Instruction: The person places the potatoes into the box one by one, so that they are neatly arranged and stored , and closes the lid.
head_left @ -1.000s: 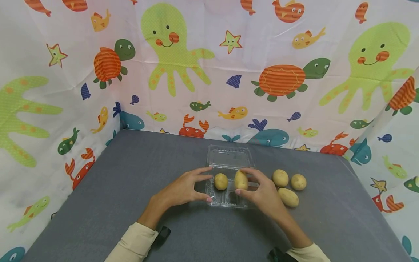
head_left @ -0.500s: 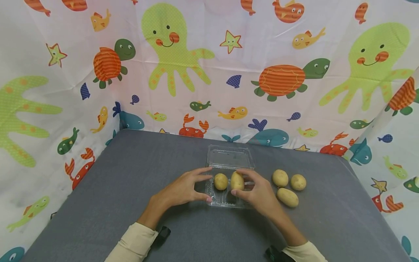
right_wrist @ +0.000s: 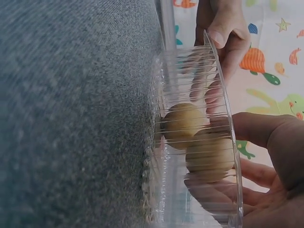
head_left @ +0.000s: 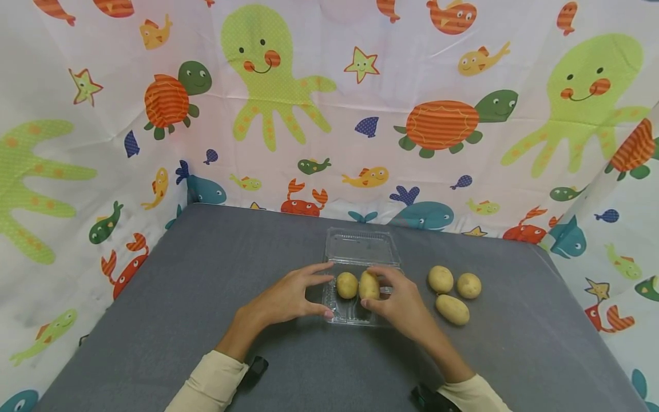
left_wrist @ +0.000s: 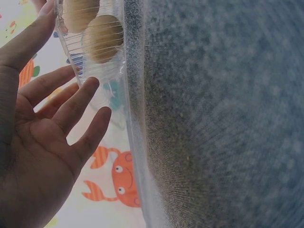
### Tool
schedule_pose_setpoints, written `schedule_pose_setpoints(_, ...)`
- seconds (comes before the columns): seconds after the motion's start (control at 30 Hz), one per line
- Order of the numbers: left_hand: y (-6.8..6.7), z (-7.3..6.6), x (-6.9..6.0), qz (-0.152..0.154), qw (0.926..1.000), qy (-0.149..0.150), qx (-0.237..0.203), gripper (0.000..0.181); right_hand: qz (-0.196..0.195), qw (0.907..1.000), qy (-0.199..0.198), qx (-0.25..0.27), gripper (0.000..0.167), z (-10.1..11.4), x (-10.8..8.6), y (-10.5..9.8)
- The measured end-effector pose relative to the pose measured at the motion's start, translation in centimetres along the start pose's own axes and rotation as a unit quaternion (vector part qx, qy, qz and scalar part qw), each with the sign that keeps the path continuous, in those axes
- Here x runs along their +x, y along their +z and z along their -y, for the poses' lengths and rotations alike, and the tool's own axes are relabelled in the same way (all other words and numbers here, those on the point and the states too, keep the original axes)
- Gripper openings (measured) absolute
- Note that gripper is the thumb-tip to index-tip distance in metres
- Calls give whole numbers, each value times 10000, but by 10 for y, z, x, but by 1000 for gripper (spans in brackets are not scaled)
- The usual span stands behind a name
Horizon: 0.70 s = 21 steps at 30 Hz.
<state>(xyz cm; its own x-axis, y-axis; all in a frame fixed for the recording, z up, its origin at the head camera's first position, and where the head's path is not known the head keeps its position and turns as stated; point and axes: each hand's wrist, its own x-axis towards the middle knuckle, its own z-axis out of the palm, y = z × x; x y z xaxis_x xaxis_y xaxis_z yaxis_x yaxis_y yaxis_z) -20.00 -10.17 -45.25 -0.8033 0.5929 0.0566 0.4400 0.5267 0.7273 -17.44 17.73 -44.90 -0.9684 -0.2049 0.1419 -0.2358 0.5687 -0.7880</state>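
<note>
A clear plastic container lies with its lid folded back. Inside it, a round potato sits at the left, and an oblong potato is beside it, pinched between the thumb and fingers of my right hand. My left hand is at the container's left edge, thumb and fingers spread, with nothing between them. Through the ribbed side wall, the right wrist view shows both potatoes, the held one nearer the right hand.
Three more potatoes, two round and one oblong, lie on the grey cloth to the right of the container. A curtain with sea animals stands behind and at both sides.
My right hand has moved a little to the left with the oblong potato, bringing it close to the round one. My left hand has stayed in place.
</note>
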Motion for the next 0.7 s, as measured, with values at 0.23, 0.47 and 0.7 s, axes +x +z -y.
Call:
schedule_pose_setpoints(0.23, 0, 0, 0, 8, 10000, 7, -17, 81, 3, 9997, 97, -233, 63, 3, 4, 3)
schedule_pose_setpoints(0.47, 0, 0, 0, -22, 10000, 10, -59, 81, 35, 9987, 64, -498, 64, 3, 6, 5)
schedule_pose_setpoints(0.7, 0, 1, 0, -8, 10000, 44, -68, 81, 67, 9980, 178, -605, 67, 2, 9, 6)
